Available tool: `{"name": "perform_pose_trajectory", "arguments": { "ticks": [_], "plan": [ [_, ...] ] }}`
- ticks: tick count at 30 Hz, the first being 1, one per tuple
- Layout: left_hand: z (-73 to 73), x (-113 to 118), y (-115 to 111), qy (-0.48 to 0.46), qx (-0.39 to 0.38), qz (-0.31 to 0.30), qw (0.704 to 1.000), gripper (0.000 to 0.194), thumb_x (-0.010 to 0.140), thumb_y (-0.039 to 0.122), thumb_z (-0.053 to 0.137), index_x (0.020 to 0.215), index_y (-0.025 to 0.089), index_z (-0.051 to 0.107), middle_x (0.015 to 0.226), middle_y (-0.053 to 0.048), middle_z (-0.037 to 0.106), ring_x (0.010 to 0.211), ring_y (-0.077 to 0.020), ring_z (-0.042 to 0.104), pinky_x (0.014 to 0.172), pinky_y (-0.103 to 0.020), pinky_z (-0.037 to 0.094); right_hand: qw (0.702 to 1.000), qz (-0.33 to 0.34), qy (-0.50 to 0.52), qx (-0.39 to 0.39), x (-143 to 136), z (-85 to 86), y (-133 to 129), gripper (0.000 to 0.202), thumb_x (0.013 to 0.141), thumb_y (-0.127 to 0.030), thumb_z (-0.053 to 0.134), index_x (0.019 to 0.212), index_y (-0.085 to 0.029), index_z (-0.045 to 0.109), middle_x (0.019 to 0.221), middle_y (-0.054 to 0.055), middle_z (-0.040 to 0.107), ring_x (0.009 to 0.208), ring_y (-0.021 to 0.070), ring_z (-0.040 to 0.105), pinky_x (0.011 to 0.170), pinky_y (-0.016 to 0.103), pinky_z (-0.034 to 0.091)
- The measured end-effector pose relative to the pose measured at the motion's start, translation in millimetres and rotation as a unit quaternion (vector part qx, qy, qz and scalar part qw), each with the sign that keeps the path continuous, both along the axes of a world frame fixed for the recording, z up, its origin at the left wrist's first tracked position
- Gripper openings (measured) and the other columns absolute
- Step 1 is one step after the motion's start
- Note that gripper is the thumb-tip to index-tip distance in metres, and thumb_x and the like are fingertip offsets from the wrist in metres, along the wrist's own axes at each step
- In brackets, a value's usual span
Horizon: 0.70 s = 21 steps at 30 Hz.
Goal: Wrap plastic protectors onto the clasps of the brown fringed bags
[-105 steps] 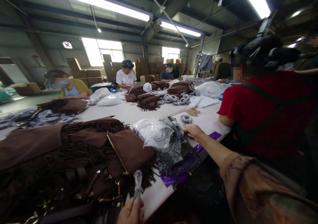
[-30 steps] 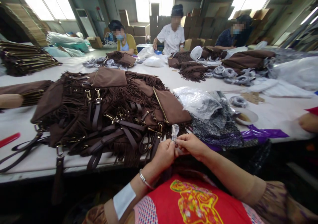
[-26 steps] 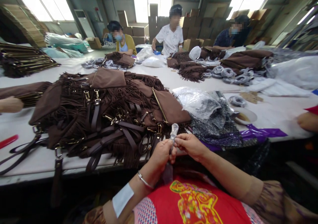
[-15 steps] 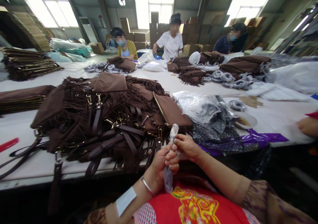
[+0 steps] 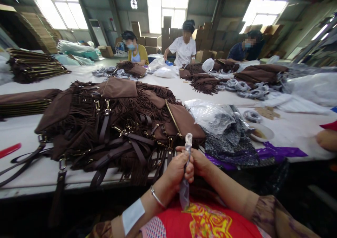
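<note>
Close in front of my body, my left hand (image 5: 181,169) is closed around a narrow strip wrapped in translucent plastic (image 5: 184,192). The wrapped strip stands roughly upright, its whitish top poking out above my fist and its greyish lower end hanging over the red apron. My right hand (image 5: 200,163) is closed at the strip's upper part, fingers reaching behind it; my left hand partly hides them. Just beyond my hands lies a heap of brown fringed bags (image 5: 105,125) with dark straps (image 5: 137,150) and gold-coloured clips.
Right of the heap are crumpled clear plastic (image 5: 210,111), black-and-white speckled material (image 5: 226,143), purple plastic (image 5: 281,153) and a shallow dish (image 5: 263,132). Grey coils (image 5: 240,85) lie farther back. Several people work across the table (image 5: 168,90); another person's hand (image 5: 326,139) is at right.
My right fingers have moved from beside the strip's upper part to behind it. Both hands and the strip sit slightly farther right in view.
</note>
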<state>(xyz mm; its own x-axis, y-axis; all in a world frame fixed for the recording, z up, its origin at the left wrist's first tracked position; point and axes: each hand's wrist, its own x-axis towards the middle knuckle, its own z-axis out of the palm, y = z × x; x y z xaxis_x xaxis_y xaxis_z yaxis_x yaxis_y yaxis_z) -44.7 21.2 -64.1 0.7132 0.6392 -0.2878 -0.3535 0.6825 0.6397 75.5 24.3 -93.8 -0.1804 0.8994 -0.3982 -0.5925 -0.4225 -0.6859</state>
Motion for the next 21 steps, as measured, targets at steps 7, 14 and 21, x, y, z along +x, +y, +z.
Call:
{"name": "perform_pose_trajectory", "arguments": {
  "ticks": [7,14,21],
  "plan": [
    [-7.5,2,-7,0.39,0.459,0.068,0.795,0.029,0.094,0.035,0.038,0.074,0.02,0.053,0.063,-0.003,0.059,0.054,-0.0141,0.054,0.05,-0.025,0.037,0.995,-0.087,-0.002,0.04,8,7.5,-34,0.024,0.075,-0.039,0.073,0.08,-0.018,0.063,0.065,-0.002,0.065,0.051,0.0124,0.059,0.049,0.025,0.048],
    [-8.2,-2,-14,0.442,0.549,0.145,0.694,0.029,0.09,0.022,0.048,0.118,0.014,0.05,0.102,-0.014,0.068,0.089,-0.0222,0.065,0.076,-0.033,0.05,0.994,-0.098,-0.049,-0.003,9,11.7,-29,0.032,0.063,-0.038,0.083,0.076,-0.016,0.063,0.065,-0.001,0.066,0.054,0.0123,0.059,0.052,0.025,0.049],
    [-7.0,-8,-16,0.417,0.598,0.097,0.677,0.019,0.092,0.023,0.044,0.089,0.019,0.062,0.084,-0.008,0.069,0.075,-0.0188,0.063,0.069,-0.029,0.047,0.991,-0.106,-0.081,0.016,7,7.8,-33,0.033,0.067,-0.042,0.08,0.076,-0.016,0.061,0.064,-0.003,0.062,0.055,0.011,0.056,0.051,0.024,0.046]
  ]
}}
